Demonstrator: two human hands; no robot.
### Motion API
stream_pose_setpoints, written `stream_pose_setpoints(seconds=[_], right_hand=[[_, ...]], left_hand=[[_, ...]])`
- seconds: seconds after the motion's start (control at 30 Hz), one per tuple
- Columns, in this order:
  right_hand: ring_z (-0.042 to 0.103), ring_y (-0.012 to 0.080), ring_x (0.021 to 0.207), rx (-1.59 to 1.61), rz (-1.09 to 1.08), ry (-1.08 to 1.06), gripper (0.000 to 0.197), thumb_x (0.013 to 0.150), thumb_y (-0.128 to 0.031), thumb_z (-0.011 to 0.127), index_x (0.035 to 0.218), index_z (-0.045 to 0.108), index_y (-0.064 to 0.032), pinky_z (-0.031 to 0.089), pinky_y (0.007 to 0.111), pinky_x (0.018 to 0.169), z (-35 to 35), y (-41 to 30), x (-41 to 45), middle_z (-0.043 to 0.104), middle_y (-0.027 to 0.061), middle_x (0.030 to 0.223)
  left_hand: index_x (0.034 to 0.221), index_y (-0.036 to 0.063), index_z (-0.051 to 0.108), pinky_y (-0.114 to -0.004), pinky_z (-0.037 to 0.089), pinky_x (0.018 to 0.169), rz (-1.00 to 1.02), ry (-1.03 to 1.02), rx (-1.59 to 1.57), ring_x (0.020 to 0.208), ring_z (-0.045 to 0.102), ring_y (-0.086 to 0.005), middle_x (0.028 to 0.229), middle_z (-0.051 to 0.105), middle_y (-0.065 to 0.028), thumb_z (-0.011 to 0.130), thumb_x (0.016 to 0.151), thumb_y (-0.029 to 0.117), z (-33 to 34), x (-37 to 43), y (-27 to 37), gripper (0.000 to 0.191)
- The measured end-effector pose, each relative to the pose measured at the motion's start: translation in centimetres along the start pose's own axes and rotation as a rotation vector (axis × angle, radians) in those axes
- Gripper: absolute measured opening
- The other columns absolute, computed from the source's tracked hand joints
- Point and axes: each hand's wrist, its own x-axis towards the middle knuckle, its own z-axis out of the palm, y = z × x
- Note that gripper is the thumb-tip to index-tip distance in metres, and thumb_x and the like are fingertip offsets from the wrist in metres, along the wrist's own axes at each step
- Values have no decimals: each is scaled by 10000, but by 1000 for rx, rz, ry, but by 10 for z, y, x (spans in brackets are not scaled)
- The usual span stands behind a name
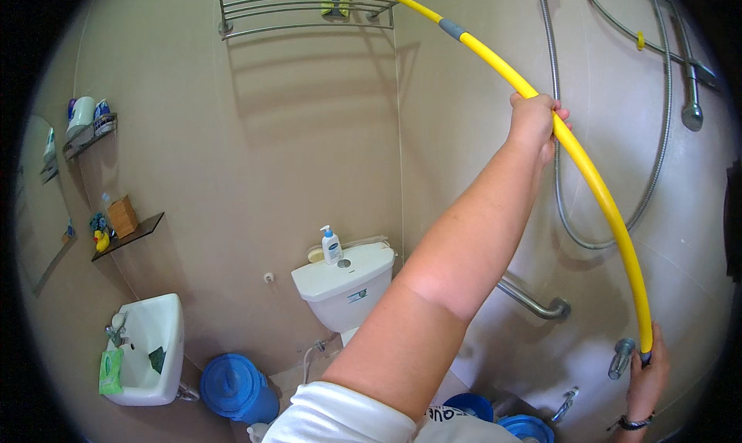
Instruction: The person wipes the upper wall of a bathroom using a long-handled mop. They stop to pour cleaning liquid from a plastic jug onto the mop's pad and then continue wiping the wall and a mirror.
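Observation:
A yellow pole (600,182) with a grey joint collar (452,30) runs from the top of the view down to the lower right, looking bowed. My left hand (536,121) is wrapped around its middle, arm stretched up across the view. Down at the pole's dark lower end, my right hand (646,379) grips it, a dark bracelet on the wrist. Near the upper end, a yellow-green and black object (335,0) shows behind the bars of a metal wall rack (307,31); whether it joins the pole is out of frame.
Shower hoses (553,55) hang behind the pole, above a grab bar (539,308) and wall taps (623,359). A toilet tank (348,278) bears a pump bottle (331,247). Left are a washbasin (174,339), a lidded blue bin (235,388), a corner shelf (139,234) and a wire basket (90,139).

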Motion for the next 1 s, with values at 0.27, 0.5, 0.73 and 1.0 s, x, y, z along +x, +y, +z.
stream_pose_setpoints(seconds=[0.27,0.5,0.73,1.0], right_hand=[[557,240,700,174,102,124,383,677,63,507,1055,480,5,428,298,630,13,-1,-23,554,174,834],[551,220,672,92,-53,165,337,679,48,514,1013,495,13,425,290,612,4,-20,-34,551,166,807],[532,276,683,72,-155,237,326,673,44,522,998,490,29,420,310,624,3,-45,-46,543,172,800],[487,250,637,84,-126,201,344,680,55,517,1021,483,29,403,292,595,-8,-84,-55,516,152,782]], left_hand=[[890,30,268,-336,436,500,-8,-15,71,570,446,-177,733,393,-114,366,714,-20,-11,-21,8,208],[906,28,262,-337,452,513,87,25,85,583,456,-181,750,393,-119,372,715,-9,-19,-52,47,224],[910,22,263,-334,461,526,185,-5,112,589,461,-177,758,411,-129,367,719,-5,-33,-80,96,219],[891,9,282,-334,465,539,244,-5,111,601,463,-177,761,412,-127,367,720,-3,-45,-103,138,191]])
